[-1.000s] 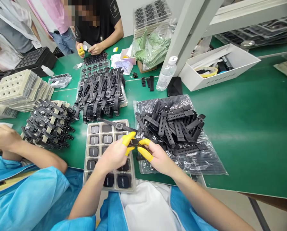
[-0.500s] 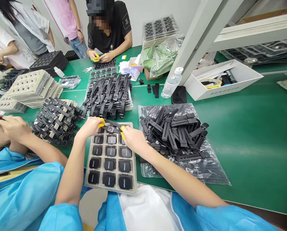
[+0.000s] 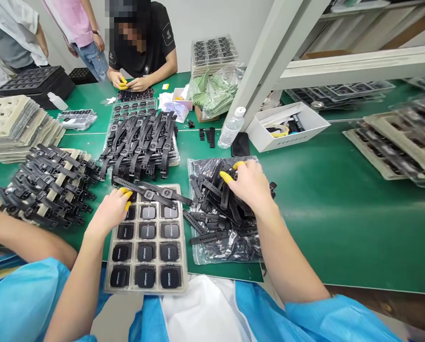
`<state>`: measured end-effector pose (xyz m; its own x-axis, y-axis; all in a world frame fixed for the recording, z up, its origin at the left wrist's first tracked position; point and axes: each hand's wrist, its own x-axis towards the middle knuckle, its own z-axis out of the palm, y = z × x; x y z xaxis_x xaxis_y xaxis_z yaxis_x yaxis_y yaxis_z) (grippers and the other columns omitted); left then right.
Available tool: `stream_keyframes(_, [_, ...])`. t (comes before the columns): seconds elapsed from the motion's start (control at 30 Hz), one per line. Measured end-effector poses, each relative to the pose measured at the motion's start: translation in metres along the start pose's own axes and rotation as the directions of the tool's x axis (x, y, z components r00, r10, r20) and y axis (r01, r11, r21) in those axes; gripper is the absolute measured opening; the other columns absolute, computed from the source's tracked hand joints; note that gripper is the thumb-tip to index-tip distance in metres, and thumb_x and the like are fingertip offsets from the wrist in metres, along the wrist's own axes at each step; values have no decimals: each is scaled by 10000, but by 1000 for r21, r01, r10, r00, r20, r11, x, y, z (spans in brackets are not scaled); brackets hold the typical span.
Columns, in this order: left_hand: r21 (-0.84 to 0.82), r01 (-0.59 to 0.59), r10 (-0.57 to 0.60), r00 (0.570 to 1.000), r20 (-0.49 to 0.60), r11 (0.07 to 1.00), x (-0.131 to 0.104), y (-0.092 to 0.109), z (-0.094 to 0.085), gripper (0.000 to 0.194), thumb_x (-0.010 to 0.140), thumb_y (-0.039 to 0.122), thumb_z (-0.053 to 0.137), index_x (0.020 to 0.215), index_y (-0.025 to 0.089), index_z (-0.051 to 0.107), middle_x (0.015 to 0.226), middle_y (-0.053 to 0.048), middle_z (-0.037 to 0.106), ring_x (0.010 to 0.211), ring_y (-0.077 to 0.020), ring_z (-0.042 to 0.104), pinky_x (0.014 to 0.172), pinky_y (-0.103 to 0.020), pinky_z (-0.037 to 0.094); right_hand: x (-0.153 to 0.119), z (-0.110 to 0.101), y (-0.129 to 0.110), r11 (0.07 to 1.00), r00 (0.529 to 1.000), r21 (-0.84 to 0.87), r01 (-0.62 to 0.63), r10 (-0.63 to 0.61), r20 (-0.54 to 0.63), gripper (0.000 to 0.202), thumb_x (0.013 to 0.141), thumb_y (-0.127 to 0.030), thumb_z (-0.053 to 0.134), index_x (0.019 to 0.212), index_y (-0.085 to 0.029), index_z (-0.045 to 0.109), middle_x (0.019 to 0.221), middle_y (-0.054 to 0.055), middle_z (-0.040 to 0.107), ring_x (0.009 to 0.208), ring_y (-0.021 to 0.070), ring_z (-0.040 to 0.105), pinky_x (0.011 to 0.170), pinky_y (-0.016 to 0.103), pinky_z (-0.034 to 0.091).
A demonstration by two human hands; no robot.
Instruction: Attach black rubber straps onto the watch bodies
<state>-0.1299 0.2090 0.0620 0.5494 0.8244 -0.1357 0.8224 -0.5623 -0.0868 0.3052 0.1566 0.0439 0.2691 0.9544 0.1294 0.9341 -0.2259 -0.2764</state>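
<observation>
A pale tray [image 3: 134,245] with square black watch bodies in its compartments lies in front of me. Two watches with black straps [image 3: 149,195] rest across its far edge. My left hand [image 3: 113,207], with yellow finger covers, is at the tray's far left corner, its fingers bent together; what they hold, if anything, is too small to name. Over the heap of loose black straps [image 3: 230,204] on a plastic bag [image 3: 212,254] is my right hand [image 3: 248,183], thumb and forefinger apart, nothing visible between them.
Beyond the tray stands a pile of strapped watches [image 3: 144,142]; another pile [image 3: 50,185] lies left, near a co-worker's arm. A bottle [image 3: 231,128], phone [image 3: 240,145] and white box [image 3: 287,128] stand behind the bag. A person in black works across the table.
My right hand has left the watch at the tray and moved right, over the strap heap. The watch now lies on the tray's far edge. The view has shifted right.
</observation>
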Motion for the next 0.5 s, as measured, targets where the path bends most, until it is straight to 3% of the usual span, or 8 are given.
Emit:
stream_keyframes(0.13, [74,7,-11,999,51,997,6,4,-1,371,932,162,471,1235,130,683,1241,-191,678,1112,-378,599,835,-499,547,2,19,29,996,987,15,84,-85,138,417,947,-507,590,1169,-170,695,1287,209,604,1232,407,509,990,550,453])
stream_keyframes(0.27, [20,6,-7,1000,26,1000,10,-1,-2,277,963,220,478,1106,156,707,1153,-187,706,1090,-378,619,871,-511,543,-3,30,30,992,993,100,78,-85,77,379,938,-531,599,1089,-185,640,1297,224,594,1282,424,482,1014,592,422])
stream_keyframes(0.37, [-118,82,-82,997,0,990,0,-6,-13,230,948,238,492,1055,168,684,1061,-169,723,1040,-351,651,893,-490,552,-5,23,25,938,999,344,29,-41,28,331,904,-531,662,955,-225,548,1201,208,636,1261,412,531,1031,587,417])
stream_keyframes(0.43, [-309,173,-199,979,-54,935,-12,-1,-27,238,943,262,510,1121,174,641,1059,-140,727,990,-311,682,869,-448,573,-11,10,17,773,999,633,-40,13,47,341,901,-527,684,926,-260,473,1047,130,674,1111,345,637,982,530,469])
stream_keyframes(0.5, [-574,161,-286,949,-134,803,-22,16,-43,270,962,300,536,1208,192,568,1122,-112,725,979,-264,707,865,-406,589,-22,-4,2,486,994,868,-98,84,65,378,899,-526,708,944,-288,418,849,20,640,832,251,674,831,436,528])
